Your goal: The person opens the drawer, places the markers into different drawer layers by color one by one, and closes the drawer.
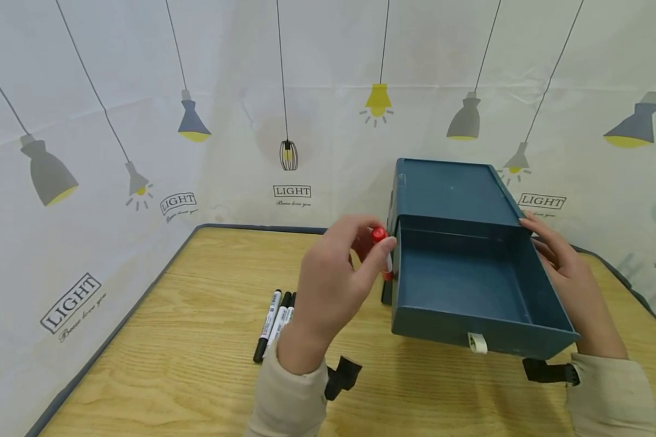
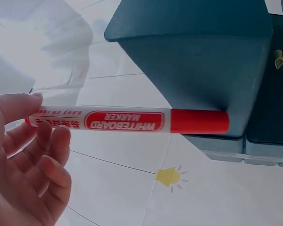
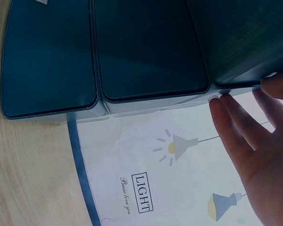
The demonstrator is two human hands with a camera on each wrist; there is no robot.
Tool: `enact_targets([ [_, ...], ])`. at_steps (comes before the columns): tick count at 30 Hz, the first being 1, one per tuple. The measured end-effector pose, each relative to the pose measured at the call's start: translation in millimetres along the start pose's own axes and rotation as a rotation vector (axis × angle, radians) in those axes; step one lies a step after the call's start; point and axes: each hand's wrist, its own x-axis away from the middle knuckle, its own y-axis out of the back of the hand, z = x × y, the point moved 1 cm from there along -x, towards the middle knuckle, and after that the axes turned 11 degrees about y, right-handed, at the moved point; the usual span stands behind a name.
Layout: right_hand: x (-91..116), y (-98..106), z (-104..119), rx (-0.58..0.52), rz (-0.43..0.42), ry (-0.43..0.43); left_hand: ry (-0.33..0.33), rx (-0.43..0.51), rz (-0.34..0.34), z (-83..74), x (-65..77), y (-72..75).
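A red and white whiteboard marker is pinched between thumb and fingers of my left hand, beside the left wall of a pulled-out drawer. Its label and red cap show in the left wrist view, with the marker lying level across the picture. The drawer juts from the top of a dark blue drawer cabinet and has a pale pull tab on its front. My right hand rests against the cabinet's right side, fingers extended; in the right wrist view its fingertips touch the edge.
Several black and white markers lie side by side on the wooden table, left of the cabinet. Two lower drawers are closed beneath the pulled-out one. A white cloth printed with lamps hangs behind the table.
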Motion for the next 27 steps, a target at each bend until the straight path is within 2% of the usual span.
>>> enact_targets([
  [9,-0.4,0.4,-0.8,0.007,0.004,0.003,0.008,0.094,-0.103,3.2,-2.1,8.8],
  [16,-0.4,0.6,0.3,0.014,0.005,0.009,0.001,0.143,-0.131,1.2,-1.9,10.8],
  [27,0.5,1.9,-2.1,0.035,0.007,0.040,-0.096,0.234,-0.213,-4.2,-0.7,12.3],
])
